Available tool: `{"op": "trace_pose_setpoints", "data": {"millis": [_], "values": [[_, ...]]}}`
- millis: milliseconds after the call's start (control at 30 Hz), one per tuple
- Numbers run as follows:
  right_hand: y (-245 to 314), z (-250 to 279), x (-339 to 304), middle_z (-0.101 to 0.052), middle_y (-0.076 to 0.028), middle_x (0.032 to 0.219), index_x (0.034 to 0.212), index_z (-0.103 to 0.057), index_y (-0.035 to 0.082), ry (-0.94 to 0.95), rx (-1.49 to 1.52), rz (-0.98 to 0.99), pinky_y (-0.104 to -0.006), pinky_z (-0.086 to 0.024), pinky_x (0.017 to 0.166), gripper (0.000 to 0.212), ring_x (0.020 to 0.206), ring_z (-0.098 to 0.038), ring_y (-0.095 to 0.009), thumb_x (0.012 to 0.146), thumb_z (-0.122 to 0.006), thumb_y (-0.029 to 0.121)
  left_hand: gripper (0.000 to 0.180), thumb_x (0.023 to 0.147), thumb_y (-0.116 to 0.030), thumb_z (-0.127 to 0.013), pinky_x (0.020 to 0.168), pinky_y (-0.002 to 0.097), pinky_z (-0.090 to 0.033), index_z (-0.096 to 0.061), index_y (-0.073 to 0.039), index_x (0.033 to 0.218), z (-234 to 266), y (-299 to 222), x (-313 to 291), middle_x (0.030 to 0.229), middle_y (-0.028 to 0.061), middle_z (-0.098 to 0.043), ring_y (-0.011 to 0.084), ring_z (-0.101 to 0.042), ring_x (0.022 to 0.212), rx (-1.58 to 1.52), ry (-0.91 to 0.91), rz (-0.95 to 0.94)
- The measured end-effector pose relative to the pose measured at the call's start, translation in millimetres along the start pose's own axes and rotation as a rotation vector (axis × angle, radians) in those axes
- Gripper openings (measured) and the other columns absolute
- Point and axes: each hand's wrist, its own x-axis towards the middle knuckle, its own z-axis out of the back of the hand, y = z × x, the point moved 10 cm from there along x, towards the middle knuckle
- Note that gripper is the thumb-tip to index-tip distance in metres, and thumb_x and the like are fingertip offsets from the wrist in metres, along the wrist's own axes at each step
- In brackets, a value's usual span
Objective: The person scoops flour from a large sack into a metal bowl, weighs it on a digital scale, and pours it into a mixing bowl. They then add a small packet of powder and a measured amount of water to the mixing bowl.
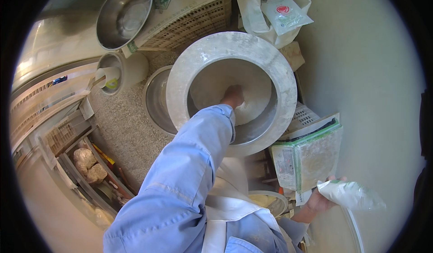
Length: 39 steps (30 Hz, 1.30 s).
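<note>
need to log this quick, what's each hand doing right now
Left hand: down in the mixer bowl, on the dough; grip cannot be told.
Right hand: closed, holding a white bag.

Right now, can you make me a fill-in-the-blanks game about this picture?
1. The left hand reaches into the big round ____ full of white dough.
2. The right hand holds a white plastic ____.
3. The sleeve on the left arm is light ____.

Missing words: bowl; bag; blue
</note>
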Motion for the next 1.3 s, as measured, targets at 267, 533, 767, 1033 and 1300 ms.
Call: {"op": "trace_pose_setpoints", "data": {"millis": [267, 533, 767, 1033, 1300], "values": [[-28, -8, 8, -0.041, -0.005, 0.131, 0.133, -0.031, 0.016, -0.049, -0.071, -0.022, -0.0589, -0.039, 0.086, 0.062, 0.111, -0.043, -0.037, 0.081, -0.059, 0.034, 0.028, 0.077, -0.013, -0.051, 0.085, 0.0373, -0.043, -0.058, -0.002, 0.102, 31, 10, -14, 0.105, 0.0168, -0.058, 0.0319, -0.055, 0.098, -0.334, -0.131, 0.215], [-61, -15, 17, -0.035, -0.004, 0.137, 0.136, -0.026, 0.019, -0.005, -0.154, -0.134, -0.0554, -0.036, 0.095, 0.076, 0.12, -0.038, -0.038, 0.074, -0.067, 0.034, 0.034, 0.092, -0.034, -0.036, 0.071, 0.0466, -0.046, -0.053, -0.008, 0.105, 30, -2, -46, 0.094, 0.0095, -0.059, 0.0311, -0.057, 0.085, -2.056, -0.055, 0.359], [-89, -27, 23, -0.042, -0.006, 0.131, 0.132, -0.035, 0.012, -0.085, -0.388, -0.122, -0.0472, -0.035, 0.099, 0.076, 0.118, -0.042, -0.034, 0.069, -0.071, 0.036, 0.053, 0.095, -0.038, -0.025, 0.097, 0.0441, -0.036, -0.041, 0.006, 0.12, 96, -56, -107, 0.122, 0.0233, -0.046, 0.0345, -0.046, 0.112, -2.417, 0.343, -0.125], [-123, -44, 34, -0.047, -0.004, 0.123, 0.126, -0.041, 0.011, 0.01, -0.516, -0.166, -0.0487, -0.037, 0.095, 0.058, 0.114, -0.045, -0.026, 0.075, -0.069, 0.021, 0.058, 0.093, -0.042, -0.031, 0.1, 0.0439, -0.033, -0.039, 0.007, 0.122, 126, -68, -136, 0.126, 0.0243, -0.043, 0.0361, -0.043, 0.116, -2.407, 0.432, -0.391], [-151, -34, 40, -0.05, -0.007, 0.119, 0.122, -0.043, 0.003, -0.05, -0.751, -0.268, -0.0406, -0.037, 0.096, 0.048, 0.11, -0.047, -0.022, 0.079, -0.064, 0.009, 0.057, 0.093, -0.041, -0.033, 0.098, 0.0453, -0.036, -0.039, 0.008, 0.122, 125, -68, -130, 0.124, 0.0251, -0.044, 0.036, -0.045, 0.113, -2.479, 0.387, -0.42]]}}
